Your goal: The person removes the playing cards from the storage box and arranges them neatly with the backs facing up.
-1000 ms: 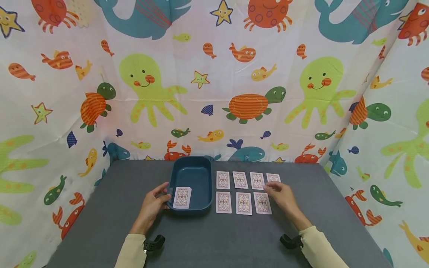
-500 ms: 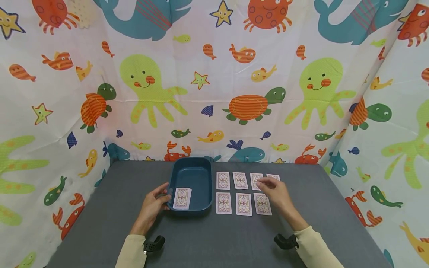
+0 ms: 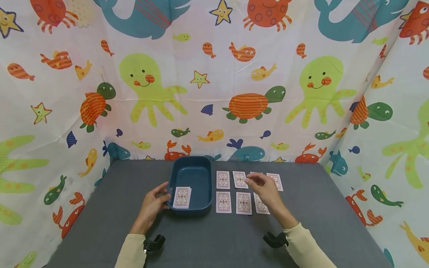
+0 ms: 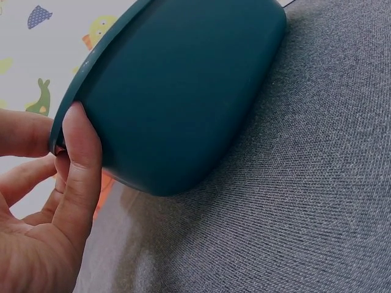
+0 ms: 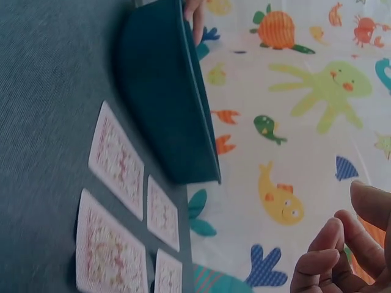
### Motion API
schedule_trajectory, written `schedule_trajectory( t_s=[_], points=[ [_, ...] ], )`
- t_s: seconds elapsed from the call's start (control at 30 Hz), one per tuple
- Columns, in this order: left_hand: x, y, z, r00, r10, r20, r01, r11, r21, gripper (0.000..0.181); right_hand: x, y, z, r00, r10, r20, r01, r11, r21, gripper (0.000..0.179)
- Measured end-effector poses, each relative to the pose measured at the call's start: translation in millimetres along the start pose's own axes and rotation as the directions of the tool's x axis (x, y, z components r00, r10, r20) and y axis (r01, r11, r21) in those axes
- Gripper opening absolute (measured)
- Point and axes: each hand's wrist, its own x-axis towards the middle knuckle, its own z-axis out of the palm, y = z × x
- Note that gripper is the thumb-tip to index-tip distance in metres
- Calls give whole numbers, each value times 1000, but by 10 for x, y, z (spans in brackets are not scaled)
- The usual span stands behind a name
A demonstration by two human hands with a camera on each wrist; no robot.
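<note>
Two cards point(image 3: 261, 206) lie partly behind the slack, empty right grip point(image 3: 265, 188); left point(image 3: 152, 204) pinches tray point(image 3: 193, 178).

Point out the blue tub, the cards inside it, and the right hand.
Blue tub point(image 3: 196, 179): head view, on the bare floor of the tub.
Cards inside the tub point(image 3: 181, 197): head view, on the top card's patterned back.
Right hand point(image 3: 266, 190): head view, on the middle of the hand.

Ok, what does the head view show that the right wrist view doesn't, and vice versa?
Only the head view shows the card stack inside the tray and the sleeves. Only the right wrist view shows the tray's outer wall facing the loose cards. Both share the tray, loose cards, right hand, part of the left hand and printed cloth.
</note>
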Motion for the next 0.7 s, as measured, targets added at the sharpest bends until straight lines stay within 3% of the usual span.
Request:
schedule_trajectory(
  t_s=[0.53, 0.7],
  points=[
    [36, -26, 3, 1000, 8, -12, -8, 1000, -2, 53, 23, -230, 393, 995, -48, 88, 36, 990, 139, 26],
    [31, -13, 2, 1000, -1, -15, 1, 1000, 8, 53, -33, -417, 482, 988, -56, 141, 32, 986, 165, 27]
  ],
)
